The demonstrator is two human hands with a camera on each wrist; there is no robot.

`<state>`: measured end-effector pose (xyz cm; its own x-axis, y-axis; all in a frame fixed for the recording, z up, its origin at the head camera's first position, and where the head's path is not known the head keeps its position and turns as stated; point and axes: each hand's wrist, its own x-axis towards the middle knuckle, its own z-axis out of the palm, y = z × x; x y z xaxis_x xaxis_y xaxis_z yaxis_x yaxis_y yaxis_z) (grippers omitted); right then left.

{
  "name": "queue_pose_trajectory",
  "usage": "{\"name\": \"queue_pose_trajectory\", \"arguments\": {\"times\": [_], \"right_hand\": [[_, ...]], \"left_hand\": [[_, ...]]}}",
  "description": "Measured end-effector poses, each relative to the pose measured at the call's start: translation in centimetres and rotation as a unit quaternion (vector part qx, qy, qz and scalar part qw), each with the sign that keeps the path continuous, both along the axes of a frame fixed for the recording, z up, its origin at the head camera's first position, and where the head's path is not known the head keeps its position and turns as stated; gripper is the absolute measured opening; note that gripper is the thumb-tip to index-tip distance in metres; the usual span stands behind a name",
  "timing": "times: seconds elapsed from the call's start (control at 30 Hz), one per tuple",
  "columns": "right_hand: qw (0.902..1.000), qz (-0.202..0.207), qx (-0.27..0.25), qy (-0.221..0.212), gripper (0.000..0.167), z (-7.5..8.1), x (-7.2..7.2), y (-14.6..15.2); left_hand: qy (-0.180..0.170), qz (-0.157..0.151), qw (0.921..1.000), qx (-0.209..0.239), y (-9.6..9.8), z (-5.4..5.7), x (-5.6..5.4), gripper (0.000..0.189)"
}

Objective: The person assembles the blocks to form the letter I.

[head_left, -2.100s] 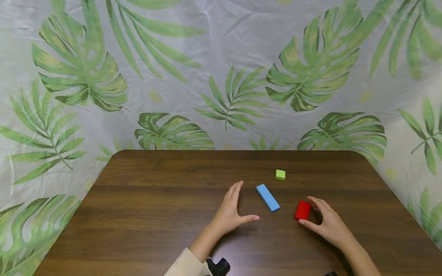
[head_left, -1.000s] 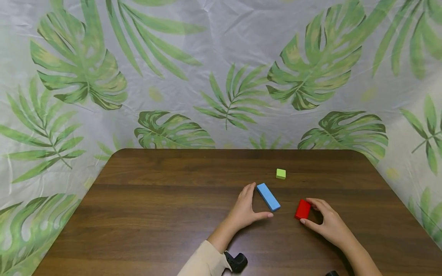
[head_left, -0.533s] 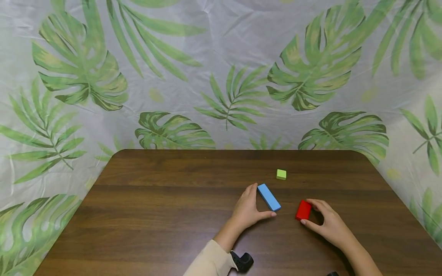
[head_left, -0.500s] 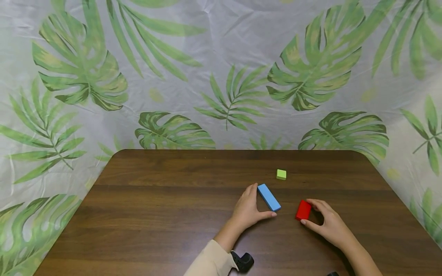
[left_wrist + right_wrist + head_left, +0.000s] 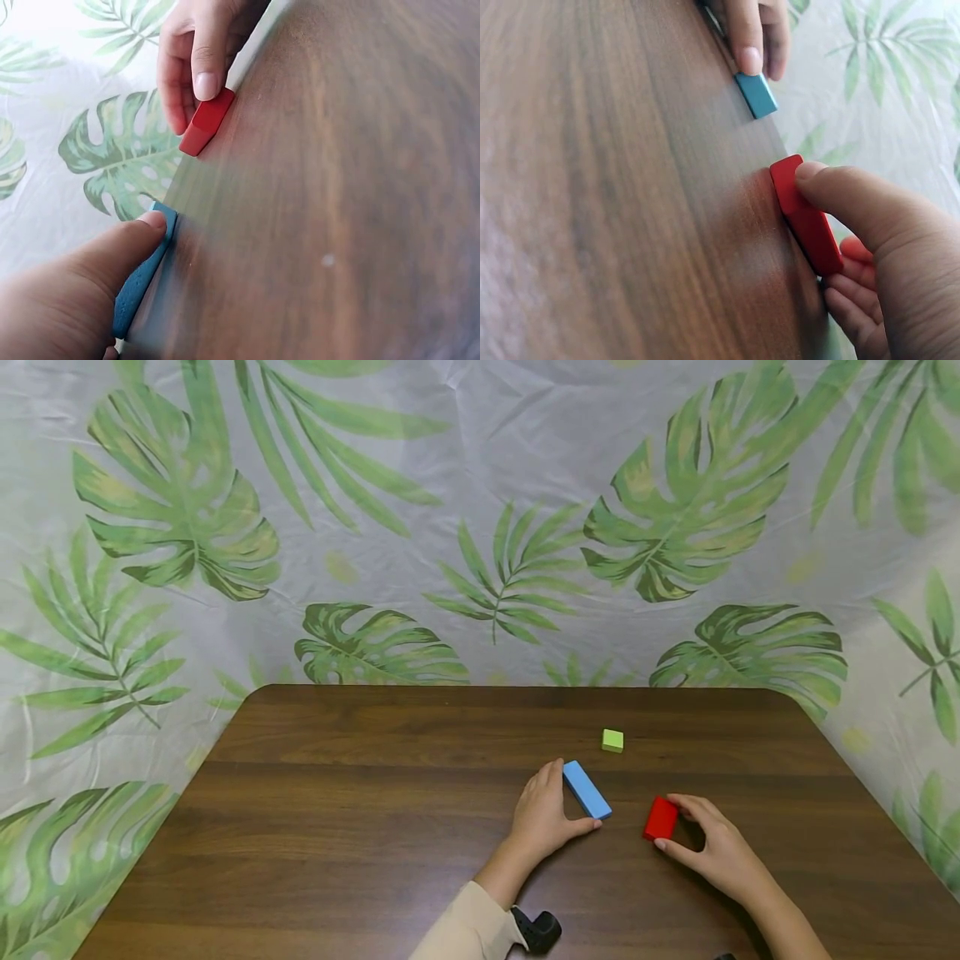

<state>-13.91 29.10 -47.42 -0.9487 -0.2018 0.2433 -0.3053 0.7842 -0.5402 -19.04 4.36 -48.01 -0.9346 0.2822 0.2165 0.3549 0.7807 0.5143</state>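
Observation:
A long blue block [image 5: 588,791] lies slantwise on the table, and my left hand [image 5: 542,817] pinches it end to end, thumb at the near end and fingers at the far one. In the left wrist view the thumb presses on the end of the blue block [image 5: 142,281]. To the right, my right hand [image 5: 718,850] holds a red block [image 5: 660,818] between thumb and fingers. The right wrist view has the thumb on one end of the red block [image 5: 806,214], fingers at the other. Both blocks lie against the tabletop.
A small light green block [image 5: 612,742] sits farther back on the brown wooden table [image 5: 337,827]. Behind the table hangs a leaf-patterned cloth [image 5: 495,510]. A black device [image 5: 538,932] is strapped at the left wrist, below the beige sleeve.
My left hand has moved right from beside the blue block until thumb and fingers meet its ends. The right hand stays on the red block, and the blocks keep their places.

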Motion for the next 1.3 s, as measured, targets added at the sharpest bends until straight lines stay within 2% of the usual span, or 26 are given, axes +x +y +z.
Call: {"name": "queue_pose_trajectory", "arguments": {"times": [0.33,0.77,1.3], "right_hand": [[1.0,0.003,0.0,0.003,0.064,0.1,-0.1,-0.1],[1.0,0.004,0.0,-0.001,0.064,0.1,0.0,-0.1],[0.9999,0.003,0.001,0.01,0.064,-0.1,0.1,0.0]], "left_hand": [[0.003,-0.006,0.9999,0.015,-0.1,0.1,-0.1,0.094],[-0.029,-0.036,0.995,0.088,-0.6,0.5,0.0,0.092],[-0.023,-0.064,0.9939,0.087,-2.1,0.7,0.0,0.09]]}}
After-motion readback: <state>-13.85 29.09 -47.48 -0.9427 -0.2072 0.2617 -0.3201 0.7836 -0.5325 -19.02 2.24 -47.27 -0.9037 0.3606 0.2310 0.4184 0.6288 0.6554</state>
